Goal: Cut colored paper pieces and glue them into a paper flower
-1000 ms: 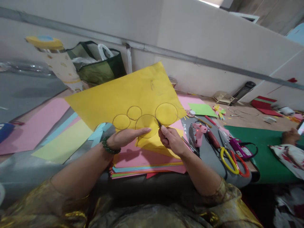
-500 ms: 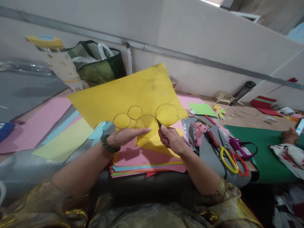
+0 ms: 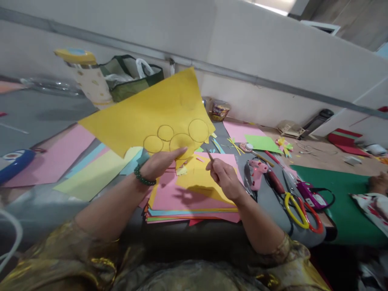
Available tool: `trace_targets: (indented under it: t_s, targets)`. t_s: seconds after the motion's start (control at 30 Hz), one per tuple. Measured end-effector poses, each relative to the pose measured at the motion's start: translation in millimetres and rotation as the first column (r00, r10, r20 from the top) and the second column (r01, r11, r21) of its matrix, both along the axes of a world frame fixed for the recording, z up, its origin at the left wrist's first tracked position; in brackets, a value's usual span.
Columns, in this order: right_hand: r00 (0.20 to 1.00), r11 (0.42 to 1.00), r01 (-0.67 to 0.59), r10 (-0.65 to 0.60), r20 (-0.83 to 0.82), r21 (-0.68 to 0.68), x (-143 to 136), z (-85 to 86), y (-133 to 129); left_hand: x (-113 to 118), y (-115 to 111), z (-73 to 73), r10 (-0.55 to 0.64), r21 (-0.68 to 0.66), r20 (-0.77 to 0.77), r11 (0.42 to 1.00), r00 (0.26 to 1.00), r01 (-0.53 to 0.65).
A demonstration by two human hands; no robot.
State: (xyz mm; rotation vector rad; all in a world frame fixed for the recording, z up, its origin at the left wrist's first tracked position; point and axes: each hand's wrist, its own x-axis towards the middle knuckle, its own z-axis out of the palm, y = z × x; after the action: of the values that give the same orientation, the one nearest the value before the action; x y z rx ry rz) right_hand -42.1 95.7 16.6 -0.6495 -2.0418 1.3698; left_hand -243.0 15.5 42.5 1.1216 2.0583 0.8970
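A large yellow sheet (image 3: 145,109) with several drawn circles is held up by my left hand (image 3: 163,162), its thumb on the front near the lower edge. My right hand (image 3: 223,176) is closed around small dark scissors (image 3: 209,154), whose tip points up and left, just right of the sheet and apart from it. Most of their handle is hidden in my fingers. Below both hands lies a stack of coloured paper (image 3: 194,204), pink on top, with a yellow piece (image 3: 200,180) and small scraps on it.
Right of the stack are a pink glue gun (image 3: 257,171), large yellow-and-red-handled scissors (image 3: 297,210) and a purple device (image 3: 312,196). A tumbler (image 3: 91,81) and green bag (image 3: 133,85) stand at the back left. Another person's hand (image 3: 378,182) is at the far right.
The yellow sheet has shifted left and tilted up. My right hand with the scissors has come away from the sheet's circles, uncovering the scraps and the stack beneath.
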Motion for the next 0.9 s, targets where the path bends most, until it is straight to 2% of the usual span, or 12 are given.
trace_targets:
  t_s: [0.07,0.13,0.23,0.43,0.6,0.73,0.9]
  targets:
    - [0.998,0.988,0.067,-0.063,-0.030,0.142,0,0.8,1,4,0,1.3,-0.014,-0.056,-0.013,0.998,1.000,0.014]
    - [0.996,0.978,0.083,-0.086,0.005,0.190,-1,0.7,3,8,0,1.5,-0.088,-0.097,0.003,0.991,0.996,0.088]
    - [0.990,0.992,0.080,-0.091,0.110,0.098,-3,-2.0,8,9,-2,-0.3,-0.173,-0.091,-0.010,0.981,0.985,0.171]
    - [0.989,0.997,0.049,-0.040,0.145,-0.064,-4,-4.0,12,11,-4,0.1,-0.152,-0.013,0.010,0.988,0.988,0.153]
    - [0.994,0.988,0.046,-0.032,0.101,-0.144,-6,-0.3,9,17,-4,3.0,-0.134,-0.170,-0.049,0.978,0.990,0.124]
    - [0.997,0.983,0.044,-0.032,0.071,-0.181,-6,0.6,8,20,-2,2.0,-0.153,-0.197,-0.077,0.971,0.985,0.135]
    - [0.997,0.986,0.062,-0.053,0.062,-0.156,-5,1.2,8,24,-1,2.6,-0.130,-0.216,-0.048,0.969,0.990,0.117]
